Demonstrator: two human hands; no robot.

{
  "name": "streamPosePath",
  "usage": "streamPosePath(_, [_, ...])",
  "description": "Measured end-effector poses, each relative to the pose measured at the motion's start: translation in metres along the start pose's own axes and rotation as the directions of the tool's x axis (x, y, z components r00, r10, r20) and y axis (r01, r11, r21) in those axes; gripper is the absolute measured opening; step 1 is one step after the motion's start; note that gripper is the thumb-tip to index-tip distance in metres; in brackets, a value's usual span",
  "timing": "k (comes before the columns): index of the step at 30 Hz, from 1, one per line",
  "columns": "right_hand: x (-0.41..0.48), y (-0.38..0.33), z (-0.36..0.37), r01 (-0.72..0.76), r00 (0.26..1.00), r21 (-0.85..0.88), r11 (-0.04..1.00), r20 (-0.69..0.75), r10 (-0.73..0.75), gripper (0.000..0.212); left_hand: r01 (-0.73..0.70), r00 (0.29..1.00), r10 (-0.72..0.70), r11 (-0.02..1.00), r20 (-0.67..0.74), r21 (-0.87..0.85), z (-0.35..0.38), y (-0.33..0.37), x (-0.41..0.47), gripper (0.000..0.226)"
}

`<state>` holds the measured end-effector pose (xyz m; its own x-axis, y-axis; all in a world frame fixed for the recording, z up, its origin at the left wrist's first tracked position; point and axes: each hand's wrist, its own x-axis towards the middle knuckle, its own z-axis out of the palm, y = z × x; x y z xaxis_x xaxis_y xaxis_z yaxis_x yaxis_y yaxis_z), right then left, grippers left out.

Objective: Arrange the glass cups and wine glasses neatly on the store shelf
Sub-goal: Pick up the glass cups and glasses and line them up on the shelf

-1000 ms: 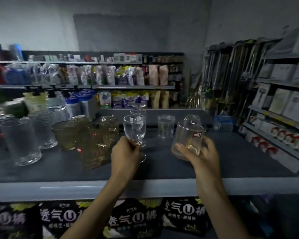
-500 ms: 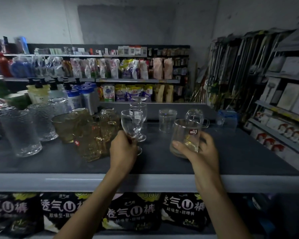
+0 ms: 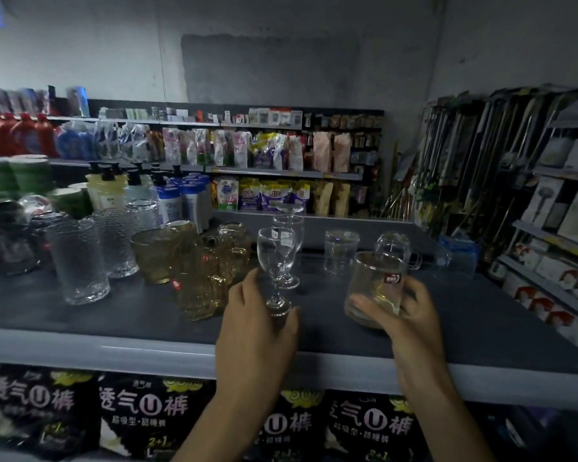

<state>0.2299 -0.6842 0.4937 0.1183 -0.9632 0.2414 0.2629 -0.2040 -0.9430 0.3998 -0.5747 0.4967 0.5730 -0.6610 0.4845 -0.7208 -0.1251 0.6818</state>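
Observation:
My left hand [image 3: 254, 318] holds a clear wine glass [image 3: 275, 253] by its stem and foot, upright, its foot at the dark shelf top [image 3: 147, 315]. Right behind it stands a second wine glass [image 3: 289, 228]. My right hand [image 3: 402, 306] grips a clear glass mug [image 3: 376, 281] with a red label, its base down on the shelf. Further back are a clear tumbler [image 3: 341, 250] and another clear mug [image 3: 394, 246]. To the left stand amber glass mugs [image 3: 201, 271] and textured clear tumblers [image 3: 79, 258].
Bottles [image 3: 181, 201] and green stacked goods [image 3: 0, 175] crowd the back left of the shelf. A blue-lidded box [image 3: 457, 253] lies at the back right. Boxed goods fill a rack [image 3: 554, 235] on the right. Dark packets [image 3: 147, 411] hang below the shelf edge.
Both hands have come down: the wine glass went from lifted to its foot at the shelf, with my left hand sliding down to the stem. The mug was tilted, now upright on the shelf.

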Motion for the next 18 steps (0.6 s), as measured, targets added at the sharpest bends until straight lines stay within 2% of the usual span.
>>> streamPosePath(2, [0.0,-0.002,-0.001,0.009,0.999,-0.009,1.0,0.033,-0.009,0.069,-0.08,0.997,0.079,0.993,-0.011,-0.083,-0.006,0.011,-0.01,0.065])
streamPosePath(4, [0.001,-0.006,-0.004,0.018,0.997,-0.029,0.999,0.074,-0.016,0.069,-0.102,0.99,0.121,0.965,0.067,-0.241,-0.004,0.024,-0.007,0.057])
streamPosePath(6, [0.004,-0.011,-0.008,0.024,0.992,-0.053,0.998,0.124,-0.018,0.071,-0.051,0.976,0.124,0.929,0.178,-0.366,0.004,0.038,0.004,0.056])
streamPosePath(8, [0.009,-0.016,-0.013,0.016,0.983,-0.073,0.997,0.184,-0.002,0.069,0.025,0.956,0.101,0.908,0.276,-0.418,0.015,0.049,0.018,0.059])
streamPosePath(11, [0.026,-0.014,-0.02,-0.016,0.967,-0.116,0.993,0.251,0.045,0.058,0.205,0.893,0.063,0.824,0.446,-0.527,0.032,0.057,0.037,0.069])
streamPosePath(13, [0.038,-0.009,-0.022,-0.031,0.962,-0.158,0.987,0.262,0.073,0.056,0.277,0.873,0.038,0.783,0.487,-0.558,0.04,0.059,0.046,0.067])
streamPosePath(16, [0.053,0.0,-0.024,-0.037,0.964,-0.2,0.979,0.25,0.087,0.059,0.262,0.878,0.019,0.817,0.478,-0.514,0.052,0.059,0.054,0.06])
streamPosePath(18, [0.06,0.002,-0.022,-0.032,0.959,-0.228,0.973,0.268,0.095,0.061,0.259,0.882,0.011,0.823,0.471,-0.505,0.061,0.056,0.061,0.068])
